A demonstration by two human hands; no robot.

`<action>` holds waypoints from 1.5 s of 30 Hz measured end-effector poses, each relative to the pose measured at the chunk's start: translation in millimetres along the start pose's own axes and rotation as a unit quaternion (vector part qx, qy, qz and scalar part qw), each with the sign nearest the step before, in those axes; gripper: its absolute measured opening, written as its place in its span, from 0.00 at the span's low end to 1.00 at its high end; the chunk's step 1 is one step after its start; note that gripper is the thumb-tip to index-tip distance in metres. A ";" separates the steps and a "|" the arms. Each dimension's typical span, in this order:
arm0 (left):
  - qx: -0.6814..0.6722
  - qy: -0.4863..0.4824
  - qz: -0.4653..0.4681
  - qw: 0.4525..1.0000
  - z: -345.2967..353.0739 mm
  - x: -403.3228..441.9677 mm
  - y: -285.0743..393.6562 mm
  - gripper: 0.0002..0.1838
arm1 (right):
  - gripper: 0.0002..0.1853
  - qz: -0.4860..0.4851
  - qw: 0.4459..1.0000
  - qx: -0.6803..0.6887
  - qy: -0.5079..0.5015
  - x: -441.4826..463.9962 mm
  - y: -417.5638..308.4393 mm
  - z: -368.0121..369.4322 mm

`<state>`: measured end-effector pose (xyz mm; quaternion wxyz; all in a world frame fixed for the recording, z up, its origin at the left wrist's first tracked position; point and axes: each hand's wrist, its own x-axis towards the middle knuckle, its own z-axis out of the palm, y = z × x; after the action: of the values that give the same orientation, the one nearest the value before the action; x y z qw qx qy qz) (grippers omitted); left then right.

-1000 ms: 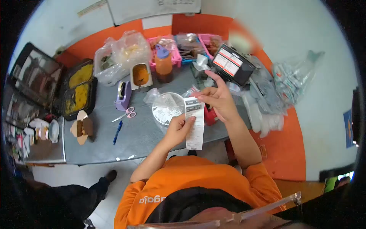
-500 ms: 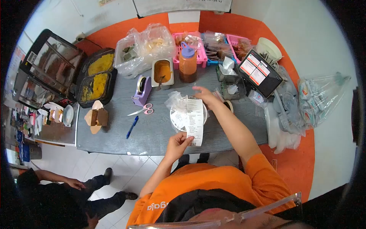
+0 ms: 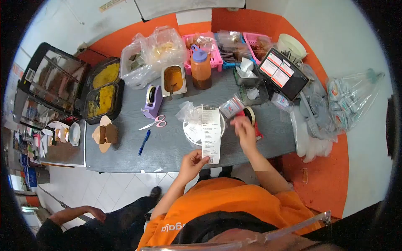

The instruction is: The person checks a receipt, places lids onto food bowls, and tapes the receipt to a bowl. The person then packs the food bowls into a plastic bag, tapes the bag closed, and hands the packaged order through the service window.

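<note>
My left hand (image 3: 192, 164) pinches the lower end of a long printed receipt (image 3: 211, 134), held upright above a round white tub (image 3: 192, 129) in clear plastic. To the right, my right hand (image 3: 245, 130) is raised, slightly blurred, near a roll of tape (image 3: 250, 113) and a red item (image 3: 258, 134); whether its fingers hold anything is unclear. A small clear packet (image 3: 231, 107) lies just beyond it. Pink-handled scissors (image 3: 160, 121), a blue pen (image 3: 144, 142) and a purple tape dispenser (image 3: 152, 102) are left of the tub.
Behind stand a sauce bottle (image 3: 201, 71), a metal sauce tray (image 3: 173, 79) and a tablet (image 3: 284, 73). Black trays of yellow food (image 3: 100, 100) and an open brown box (image 3: 108, 134) are at left. A person in dark clothes (image 3: 113, 226) is at lower left.
My right hand has come back from the items beyond the tub toward me. The receipt stays in my left hand. The other person has moved rightward in view.
</note>
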<state>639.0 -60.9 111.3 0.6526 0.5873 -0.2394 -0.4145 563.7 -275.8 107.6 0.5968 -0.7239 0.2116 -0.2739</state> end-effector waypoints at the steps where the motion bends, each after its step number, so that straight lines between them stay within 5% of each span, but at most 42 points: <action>1: -0.001 0.006 -0.007 1.000 -0.2 -1.3 2.6 0.09 | 0.12 -0.039 0.998 0.008 -0.048 -22.2 -13.6 -4.1; 3: -0.022 0.014 -0.010 1.000 -0.5 -4.1 2.2 0.09 | 0.16 -0.033 0.979 -0.002 -0.199 -52.6 -33.5 -7.0; 6: 0.014 0.014 -0.025 0.999 -5.1 -6.5 -2.2 0.09 | 0.23 0.005 0.968 0.014 -0.251 -65.0 -42.6 3.6; 8: 0.002 0.015 -0.019 1.000 -6.4 -6.9 -6.2 0.10 | 0.27 -0.004 0.972 0.017 -0.236 -63.9 -42.3 13.7; 13: 0.025 0.023 -0.001 0.999 -9.4 -5.7 -8.9 0.09 | 0.18 -0.043 0.991 -0.044 -0.116 -50.0 -6.9 37.5; 15: 0.178 0.104 0.052 0.977 -8.0 -5.2 -6.4 0.06 | 0.20 -0.046 0.995 -0.041 -0.084 -44.6 11.7 42.6; 22: 0.367 0.146 0.177 0.901 -20.3 2.5 -7.6 0.06 | 0.24 0.012 1.000 -0.015 0.004 -27.8 60.9 45.9; 24: 0.365 0.146 0.155 0.906 -35.3 1.1 -19.0 0.16 | 0.22 0.151 0.979 0.089 -0.107 -26.1 56.0 29.5; 25: 0.364 0.141 0.160 0.906 -37.5 -2.6 -17.7 0.16 | 0.22 0.147 0.980 0.087 -0.101 -28.0 49.3 18.9; 27: 0.343 0.210 0.101 0.910 -42.0 -8.0 -12.8 0.38 | 0.22 0.108 0.989 0.023 -0.094 -32.8 23.4 0.9; 28: 0.343 0.204 0.105 0.911 -46.2 -2.7 -18.1 0.38 | 0.22 0.107 0.990 0.022 -0.087 -29.8 5.0 0.2; 30: 0.364 0.189 0.193 0.891 -57.5 9.6 -47.1 0.61 | 0.26 -0.017 0.997 -0.071 0.022 -16.8 -34.8 7.5; 33: 0.308 0.074 0.226 0.921 -71.2 47.7 -68.1 0.66 | 0.24 -0.185 0.968 -0.171 -0.026 9.0 -77.2 50.9; 36: 0.176 -0.052 0.182 0.966 -67.7 72.4 -66.6 0.65 | 0.19 -0.153 0.908 -0.366 -0.132 28.4 -72.9 72.3; 40: 0.246 -0.046 0.205 0.946 -67.7 77.0 -76.7 0.57 | 0.07 -0.143 0.952 -0.268 -0.029 12.4 -73.0 75.9; 42: 0.059 -0.095 0.189 0.976 -55.5 73.7 -87.7 0.54 | 0.05 -0.155 0.963 -0.219 0.017 -10.6 -74.4 64.6; 45: 0.081 -0.094 0.223 0.967 -11.0 64.0 -81.5 0.56 | 0.05 -0.154 0.960 -0.225 0.059 -48.0 -102.6 22.8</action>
<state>661.3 -104.5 19.4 0.6532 0.5282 -0.4579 -0.2910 539.9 -208.0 198.1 0.3557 -0.8460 0.1887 -0.3496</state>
